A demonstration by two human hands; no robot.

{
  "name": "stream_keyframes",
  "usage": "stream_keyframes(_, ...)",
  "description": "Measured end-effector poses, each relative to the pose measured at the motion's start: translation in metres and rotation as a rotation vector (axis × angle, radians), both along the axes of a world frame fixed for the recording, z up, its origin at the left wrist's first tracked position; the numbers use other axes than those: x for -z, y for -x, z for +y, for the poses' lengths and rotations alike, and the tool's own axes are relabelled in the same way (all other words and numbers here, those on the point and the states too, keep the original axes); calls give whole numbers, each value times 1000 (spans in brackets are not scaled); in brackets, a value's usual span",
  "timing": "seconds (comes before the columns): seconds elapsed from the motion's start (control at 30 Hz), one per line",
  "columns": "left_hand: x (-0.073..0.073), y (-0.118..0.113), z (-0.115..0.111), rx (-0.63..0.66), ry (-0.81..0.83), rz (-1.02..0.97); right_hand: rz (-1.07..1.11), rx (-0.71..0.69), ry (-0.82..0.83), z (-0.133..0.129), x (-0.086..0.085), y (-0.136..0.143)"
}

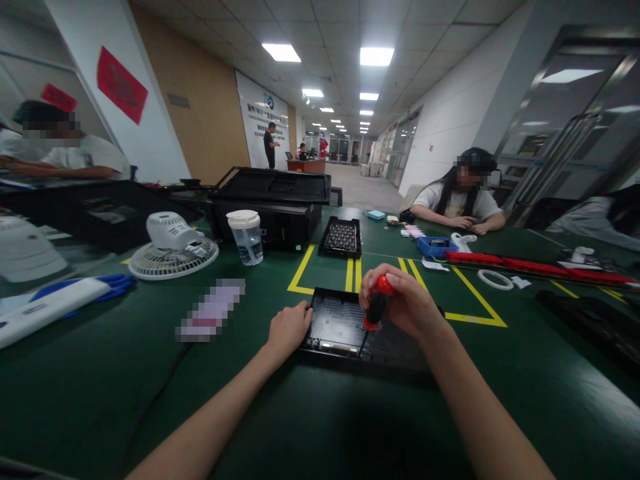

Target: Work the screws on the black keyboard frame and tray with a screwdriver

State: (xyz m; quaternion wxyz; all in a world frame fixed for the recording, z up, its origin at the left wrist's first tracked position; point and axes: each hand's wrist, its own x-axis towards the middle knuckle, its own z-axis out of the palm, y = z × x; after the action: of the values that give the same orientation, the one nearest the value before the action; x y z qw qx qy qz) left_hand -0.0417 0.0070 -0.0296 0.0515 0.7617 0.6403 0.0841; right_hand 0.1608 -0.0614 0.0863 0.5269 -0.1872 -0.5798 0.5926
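Note:
In front of me a shallow black plastic housing (335,317) lies flat on the green table, its shiny inner side facing up. My left hand (289,328) grips the housing's left edge, the fingers curled over the rim. A red and black screwdriver (376,308) stands nearly upright above the housing, and my right hand (400,303) is wrapped around its handle. The screwdriver's shaft points down to the lower middle of the housing; whether the tip touches a screw is too small to tell. A pale strip (340,348) sits along the near inside wall.
Beyond the housing stands a black tray (341,238) of small round parts. A lidded plastic cup (246,237), a white fan (173,247) and a large black case (280,220) are at the left. A blue box (435,247) is at the right, near a seated person (463,193).

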Motion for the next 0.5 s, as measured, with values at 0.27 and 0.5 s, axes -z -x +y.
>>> stream_keyframes(0.27,2,0,0,17,-22,1,-25,-21,-4,-2,-2,-2)
stream_keyframes(0.5,0,0,0,10,7,-10,-40,-6,0,-2,-3,-5)
